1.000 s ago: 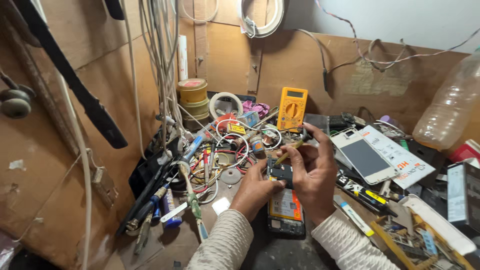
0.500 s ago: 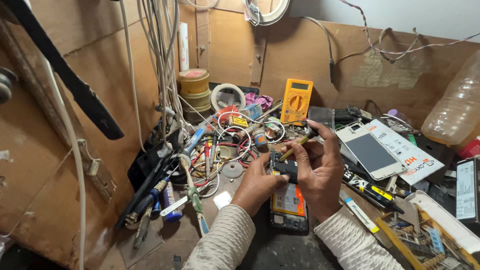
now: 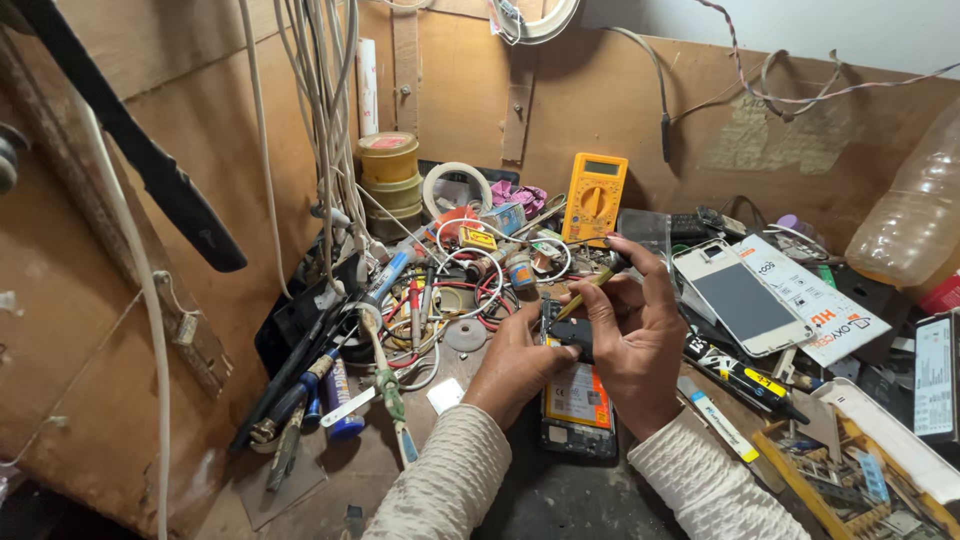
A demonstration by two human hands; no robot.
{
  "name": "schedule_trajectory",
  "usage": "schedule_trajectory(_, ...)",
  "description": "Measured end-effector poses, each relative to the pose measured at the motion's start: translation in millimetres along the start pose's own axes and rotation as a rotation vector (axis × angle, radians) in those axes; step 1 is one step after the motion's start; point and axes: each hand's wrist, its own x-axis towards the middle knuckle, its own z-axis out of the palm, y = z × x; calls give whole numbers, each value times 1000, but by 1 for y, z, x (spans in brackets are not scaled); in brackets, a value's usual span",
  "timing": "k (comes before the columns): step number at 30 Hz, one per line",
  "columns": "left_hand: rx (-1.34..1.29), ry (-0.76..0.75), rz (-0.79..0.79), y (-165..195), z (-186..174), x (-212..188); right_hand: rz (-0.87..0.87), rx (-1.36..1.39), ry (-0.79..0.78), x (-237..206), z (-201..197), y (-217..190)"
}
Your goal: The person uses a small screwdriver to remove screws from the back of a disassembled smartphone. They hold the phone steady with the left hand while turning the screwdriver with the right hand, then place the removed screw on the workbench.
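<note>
Black opened phone with orange battery (image 3: pixel 578 398) under both hands; left hand (image 3: pixel 517 360) pins its edge, right hand (image 3: pixel 635 340) pinches yellow-handled tool (image 3: pixel 585 290); tangled wires (image 3: pixel 440 300) crowd left, white phone (image 3: pixel 740 305) right.

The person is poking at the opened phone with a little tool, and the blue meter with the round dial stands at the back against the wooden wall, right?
Not quite: the head view shows the meter with the round dial is yellow-orange, not blue. The rest holds: it stands at the back against the wooden wall, and the right hand works a thin tool on the opened phone, steadied by the left hand.
</note>
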Motion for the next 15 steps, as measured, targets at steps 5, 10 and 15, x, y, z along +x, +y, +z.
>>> schedule_trajectory(5, 24, 5, -14, 0, 0, 1, -62, -44, 14, -2, 2, 3)
schedule_trajectory(10, 119, 35, 8, 3, 3, 0, -84, -67, -46, -2, 4, 5)
schedule_trajectory(15, 77, 15, -10, 7, 5, -2, -40, 3, -110, 3, 7, 7)
